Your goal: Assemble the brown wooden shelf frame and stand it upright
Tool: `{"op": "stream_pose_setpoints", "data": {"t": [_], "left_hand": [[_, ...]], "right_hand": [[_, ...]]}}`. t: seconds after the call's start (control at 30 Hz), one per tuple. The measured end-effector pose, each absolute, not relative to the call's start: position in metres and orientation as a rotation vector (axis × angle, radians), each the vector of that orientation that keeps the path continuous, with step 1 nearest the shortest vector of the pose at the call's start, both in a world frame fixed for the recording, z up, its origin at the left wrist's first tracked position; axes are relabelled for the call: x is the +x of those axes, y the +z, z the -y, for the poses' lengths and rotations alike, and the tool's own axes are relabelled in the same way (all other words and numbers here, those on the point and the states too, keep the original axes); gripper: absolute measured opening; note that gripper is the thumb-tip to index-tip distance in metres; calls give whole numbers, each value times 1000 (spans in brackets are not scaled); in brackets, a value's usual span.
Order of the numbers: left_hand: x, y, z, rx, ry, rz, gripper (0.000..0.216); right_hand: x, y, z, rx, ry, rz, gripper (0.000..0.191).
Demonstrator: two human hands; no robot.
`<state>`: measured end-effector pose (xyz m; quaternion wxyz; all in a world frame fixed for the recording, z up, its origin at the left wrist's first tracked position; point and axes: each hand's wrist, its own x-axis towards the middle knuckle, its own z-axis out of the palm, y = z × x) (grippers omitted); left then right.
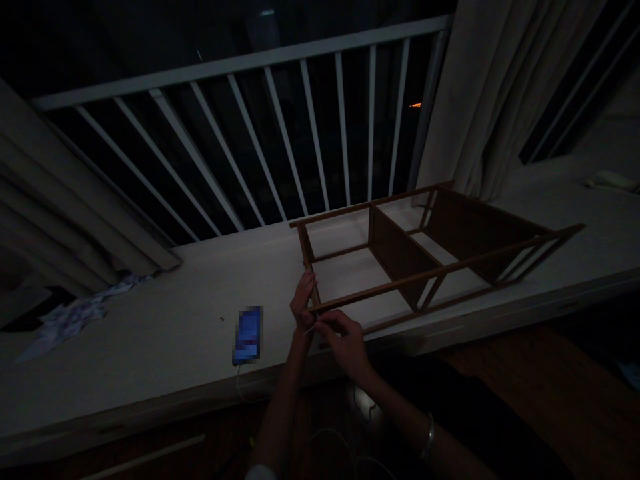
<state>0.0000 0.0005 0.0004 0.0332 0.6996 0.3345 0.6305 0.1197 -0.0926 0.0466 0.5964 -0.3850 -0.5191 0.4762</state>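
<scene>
A brown wooden shelf rack [405, 257] lies on its side on the pale window ledge. At the rack's near left corner, my left hand [303, 299] is closed around the end bar of its frame. My right hand [347, 343] is right beside it, thumb and fingers pinched together at the same corner. A thin pale rod [309, 330] sticks out from the pinch of my right hand; its exact kind is too dark to make out. The joint itself is partly hidden by my fingers.
A phone [249, 335] with a lit screen and a white cable lies on the ledge [165, 333] to the left, near a small dark piece [222, 319]. Behind stands a white railing [250, 63] between curtains [465, 87]. Crumpled papers [80, 317] lie at far left.
</scene>
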Motion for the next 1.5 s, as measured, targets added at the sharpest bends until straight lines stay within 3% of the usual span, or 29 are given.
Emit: {"op": "stream_pose_setpoints", "data": {"t": [0.93, 1.5], "left_hand": [[-1, 1, 1, 2144, 1915, -1023, 78], [-2, 2, 0, 2179, 1910, -1033, 78]], "right_hand": [[131, 56, 91, -789, 905, 1490, 16], [125, 50, 89, -761, 717, 1522, 8]]}}
